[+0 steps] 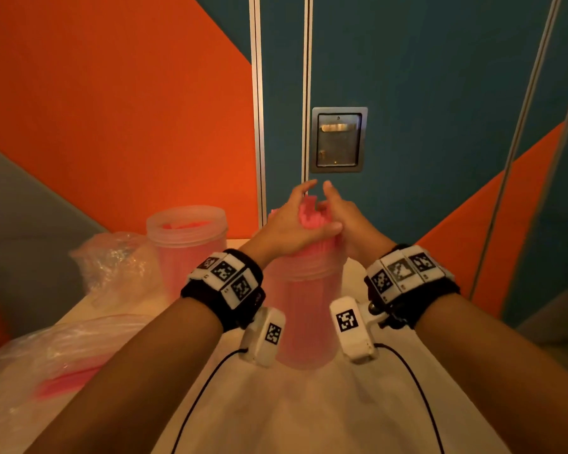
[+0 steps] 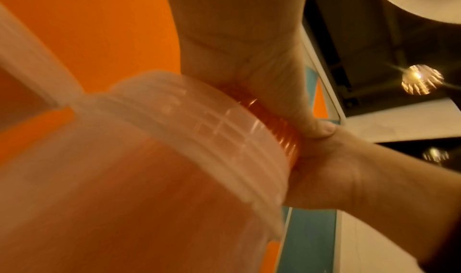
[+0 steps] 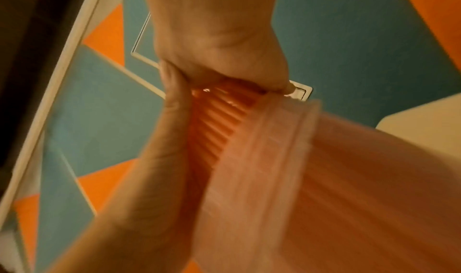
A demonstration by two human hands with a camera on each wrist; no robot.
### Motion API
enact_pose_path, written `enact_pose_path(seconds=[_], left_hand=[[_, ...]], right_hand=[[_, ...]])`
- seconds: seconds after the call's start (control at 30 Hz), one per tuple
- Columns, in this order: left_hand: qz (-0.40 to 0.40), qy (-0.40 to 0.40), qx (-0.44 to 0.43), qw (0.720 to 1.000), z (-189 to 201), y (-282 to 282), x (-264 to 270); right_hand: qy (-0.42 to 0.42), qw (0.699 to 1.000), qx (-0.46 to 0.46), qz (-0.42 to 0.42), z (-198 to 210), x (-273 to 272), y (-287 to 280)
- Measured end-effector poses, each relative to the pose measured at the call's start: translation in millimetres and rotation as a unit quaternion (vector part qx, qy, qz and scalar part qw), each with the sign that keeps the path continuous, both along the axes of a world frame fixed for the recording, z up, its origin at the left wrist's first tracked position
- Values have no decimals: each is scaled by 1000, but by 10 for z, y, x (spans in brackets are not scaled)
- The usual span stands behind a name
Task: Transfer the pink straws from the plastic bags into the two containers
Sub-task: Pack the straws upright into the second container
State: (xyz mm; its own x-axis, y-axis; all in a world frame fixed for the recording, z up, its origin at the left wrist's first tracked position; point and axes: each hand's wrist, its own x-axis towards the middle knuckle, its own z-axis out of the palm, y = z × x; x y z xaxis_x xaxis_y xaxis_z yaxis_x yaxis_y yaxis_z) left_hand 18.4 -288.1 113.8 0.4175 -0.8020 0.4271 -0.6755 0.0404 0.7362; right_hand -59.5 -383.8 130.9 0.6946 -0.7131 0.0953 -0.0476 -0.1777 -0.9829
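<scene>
A bundle of pink straws [image 1: 310,213] stands upright in the near clear container [image 1: 304,309], its tops well above the rim. My left hand [image 1: 289,221] and right hand [image 1: 350,219] wrap the bundle from both sides just above the rim, thumbs curled round it and index fingers pointing up. The left wrist view shows the left hand [image 2: 252,64] against the straws [image 2: 276,125], with the right hand [image 2: 334,170] meeting it. In the right wrist view the right hand [image 3: 219,48] presses the straws [image 3: 219,117]. A second container [image 1: 187,247] at back left holds straws.
A crumpled clear plastic bag [image 1: 115,260] lies left of the far container. Another bag [image 1: 63,352], with pink straws inside, lies at the near left of the pale table [image 1: 309,404]. An orange and teal wall with a metal plate [image 1: 339,139] rises close behind.
</scene>
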Motion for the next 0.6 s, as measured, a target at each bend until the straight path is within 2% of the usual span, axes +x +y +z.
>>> enact_pose_path(seconds=[0.07, 0.13, 0.23, 0.3, 0.4, 0.43, 0.5, 0.57, 0.6], left_hand=[[35, 21, -33, 999, 64, -45, -33], [89, 29, -80, 992, 89, -51, -11], [125, 27, -112, 985, 46, -29, 77], [148, 27, -130, 980, 28, 29, 131], [189, 74, -178, 963, 35, 105, 249], [197, 88, -172, 961, 28, 115, 282], [181, 91, -112, 973, 8, 137, 313], [136, 39, 20, 990, 7, 160, 292], [121, 11, 83, 989, 19, 165, 274]], right_hand=[[-18, 1000, 25, 1, 88, -33, 3], [-8, 1000, 12, -1, 134, -46, -22], [5, 999, -39, -14, 132, -104, -1], [-35, 995, -87, -22, 87, -102, -19], [-83, 982, -171, -19, 13, -99, -7], [-71, 972, -225, 3, -12, -88, -9], [38, 934, -348, 69, -78, -71, 19], [147, 898, -404, 93, -122, -43, 23], [152, 896, -409, 86, -112, -45, 30]])
